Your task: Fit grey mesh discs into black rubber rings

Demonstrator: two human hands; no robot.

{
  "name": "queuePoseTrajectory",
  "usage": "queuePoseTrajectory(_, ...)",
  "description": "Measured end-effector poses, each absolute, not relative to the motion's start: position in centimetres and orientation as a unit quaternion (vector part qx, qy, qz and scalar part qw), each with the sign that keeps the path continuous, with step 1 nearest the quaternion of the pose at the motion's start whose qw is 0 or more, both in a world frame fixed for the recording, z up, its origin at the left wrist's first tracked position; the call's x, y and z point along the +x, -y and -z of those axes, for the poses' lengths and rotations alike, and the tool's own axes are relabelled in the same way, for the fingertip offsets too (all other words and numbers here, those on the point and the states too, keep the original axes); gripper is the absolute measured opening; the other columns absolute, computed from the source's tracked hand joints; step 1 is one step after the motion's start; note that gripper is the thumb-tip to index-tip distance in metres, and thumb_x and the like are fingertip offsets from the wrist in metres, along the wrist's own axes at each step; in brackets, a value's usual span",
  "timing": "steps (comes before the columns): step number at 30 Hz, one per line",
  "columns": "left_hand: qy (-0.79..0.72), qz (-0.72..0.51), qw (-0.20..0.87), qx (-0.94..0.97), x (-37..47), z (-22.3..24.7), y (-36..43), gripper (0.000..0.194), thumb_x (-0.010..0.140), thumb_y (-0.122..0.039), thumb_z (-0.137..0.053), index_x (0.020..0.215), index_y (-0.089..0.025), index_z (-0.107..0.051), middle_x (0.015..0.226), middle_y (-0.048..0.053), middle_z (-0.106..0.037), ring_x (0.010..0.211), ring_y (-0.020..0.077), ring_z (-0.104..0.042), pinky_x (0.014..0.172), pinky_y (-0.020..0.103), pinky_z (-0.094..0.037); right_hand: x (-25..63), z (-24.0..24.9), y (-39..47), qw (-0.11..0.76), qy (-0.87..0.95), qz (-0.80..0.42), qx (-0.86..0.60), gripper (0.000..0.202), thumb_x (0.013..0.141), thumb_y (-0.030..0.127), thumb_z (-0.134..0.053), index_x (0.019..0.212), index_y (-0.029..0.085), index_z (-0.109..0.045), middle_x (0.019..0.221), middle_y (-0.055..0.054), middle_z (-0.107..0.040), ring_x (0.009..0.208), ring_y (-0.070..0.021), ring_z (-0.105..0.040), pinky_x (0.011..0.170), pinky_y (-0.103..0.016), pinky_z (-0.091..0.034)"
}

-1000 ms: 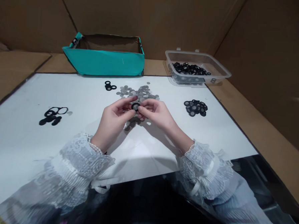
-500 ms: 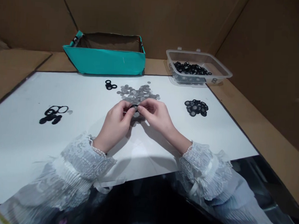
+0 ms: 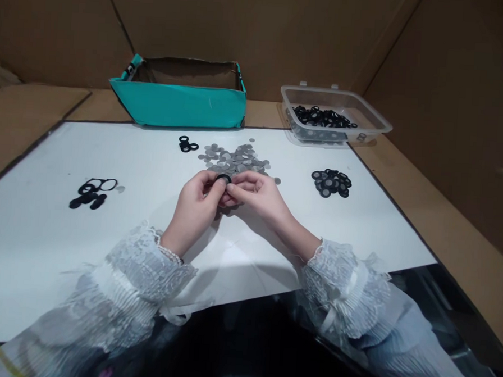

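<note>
Between my two hands is a small black ring (image 3: 224, 177), held just above the near side of a pile of grey discs (image 3: 236, 158). My left hand (image 3: 198, 200) pinches its left side between thumb and fingers. The thumb and fingertips of my right hand (image 3: 262, 196) close on its right side. Part of the ring is hidden by my thumbs, and I cannot tell whether a disc sits in it. Several discs lie under and behind my fingers on the white sheet (image 3: 248, 256).
Black rings (image 3: 188, 144) lie left of the discs, with more black rings and pieces (image 3: 91, 192) farther left. A heap of black-rimmed discs (image 3: 331, 183) is at right. Behind stand a teal box (image 3: 184, 105) and a clear plastic container (image 3: 376, 127) of black-rimmed pieces. Cardboard walls surround the table.
The ring has shifted slightly left and tilted up between my thumbs. My right fingers have curled in closer beneath it. The view has moved a little.
</note>
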State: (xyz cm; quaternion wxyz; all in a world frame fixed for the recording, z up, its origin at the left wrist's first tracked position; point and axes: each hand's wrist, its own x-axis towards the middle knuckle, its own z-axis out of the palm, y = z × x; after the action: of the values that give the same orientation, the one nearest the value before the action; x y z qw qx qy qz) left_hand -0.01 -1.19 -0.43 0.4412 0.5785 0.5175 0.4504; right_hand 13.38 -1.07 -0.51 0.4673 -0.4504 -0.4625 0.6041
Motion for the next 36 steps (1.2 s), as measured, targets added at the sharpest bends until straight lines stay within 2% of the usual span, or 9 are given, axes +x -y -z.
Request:
queuePoseTrajectory(5,-0.537,-0.397,0.367,0.647,-0.4,0.4,1.1,0.012,0.082,-0.031,-0.056,0.077,-0.019,-0.055,0.072,0.003,-0.063,0.062,0.0164,-0.059,0.054,0.027,-0.046,13.7,0.7,0.7,0.464,0.494,-0.577,-0.456,0.013,0.077,0.022,-0.069,0.075,0.017,-0.058,0.064,0.001,-0.063,0.061,-0.0126,-0.064,0.063,-0.028,-0.056)
queuePoseTrajectory(11,-0.531,-0.417,0.387,0.628,-0.1,0.8,1.3,0.014,0.085,-0.032,-0.050,0.080,-0.020,-0.050,0.071,0.002,-0.060,0.063,0.0158,-0.058,0.054,0.026,-0.045,12.9,1.4,0.7,0.496,0.493,-0.559,-0.445,0.010,0.081,0.020,-0.062,0.076,0.018,-0.054,0.060,0.002,-0.061,0.058,-0.0109,-0.062,0.057,-0.024,-0.055)
queuePoseTrajectory(16,-0.552,-0.376,0.324,0.670,-0.1,0.6,1.5,0.011,0.086,-0.027,-0.048,0.077,-0.020,-0.047,0.072,0.002,-0.058,0.064,0.0162,-0.056,0.055,0.027,-0.043,13.0,1.3,0.6,0.482,0.496,-0.561,-0.454,0.009,0.080,0.014,-0.061,0.074,0.017,-0.055,0.059,0.003,-0.059,0.053,-0.0096,-0.058,0.053,-0.022,-0.052)
queuePoseTrajectory(20,-0.559,-0.373,0.275,0.688,-0.4,0.4,1.5,0.011,0.086,-0.028,-0.048,0.078,-0.021,-0.046,0.073,0.002,-0.057,0.066,0.0170,-0.056,0.057,0.028,-0.043,13.6,1.2,0.5,0.487,0.503,-0.554,-0.450,0.010,0.078,0.019,-0.065,0.073,0.017,-0.056,0.060,0.002,-0.060,0.055,-0.0101,-0.060,0.053,-0.023,-0.053)
queuePoseTrajectory(24,-0.543,-0.366,0.296,0.695,-0.7,0.3,1.4,0.012,0.087,-0.030,-0.048,0.080,-0.020,-0.049,0.075,0.002,-0.059,0.066,0.0167,-0.057,0.057,0.028,-0.044,13.8,1.6,0.6,0.491,0.517,-0.544,-0.443,0.015,0.076,0.028,-0.070,0.076,0.017,-0.059,0.063,0.000,-0.063,0.058,-0.0129,-0.063,0.054,-0.026,-0.055)
queuePoseTrajectory(29,-0.517,-0.401,0.374,0.658,-0.4,0.5,1.2,0.013,0.086,-0.032,-0.050,0.083,-0.019,-0.051,0.075,0.002,-0.059,0.063,0.0154,-0.058,0.055,0.027,-0.046,13.4,1.9,0.8,0.525,0.487,-0.554,-0.425,0.016,0.075,0.029,-0.070,0.078,0.017,-0.059,0.065,0.000,-0.066,0.061,-0.0131,-0.066,0.060,-0.027,-0.058)
queuePoseTrajectory(32,-0.503,-0.437,0.425,0.613,0.0,0.9,1.3,0.014,0.086,-0.032,-0.051,0.085,-0.019,-0.049,0.076,0.002,-0.058,0.062,0.0143,-0.058,0.053,0.026,-0.047,13.1,1.9,0.8,0.533,0.478,-0.551,-0.428,0.013,0.077,0.027,-0.068,0.078,0.017,-0.059,0.066,0.001,-0.065,0.061,-0.0123,-0.066,0.063,-0.028,-0.058)
queuePoseTrajectory(36,-0.516,-0.429,0.402,0.623,0.1,1.2,1.2,0.011,0.086,-0.028,-0.050,0.080,-0.020,-0.047,0.070,0.000,-0.056,0.058,0.0131,-0.055,0.051,0.025,-0.045,12.9,1.8,0.7,0.547,0.497,-0.527,-0.420,0.010,0.074,0.016,-0.067,0.077,0.018,-0.058,0.067,0.002,-0.064,0.063,-0.0111,-0.063,0.066,-0.028,-0.056)
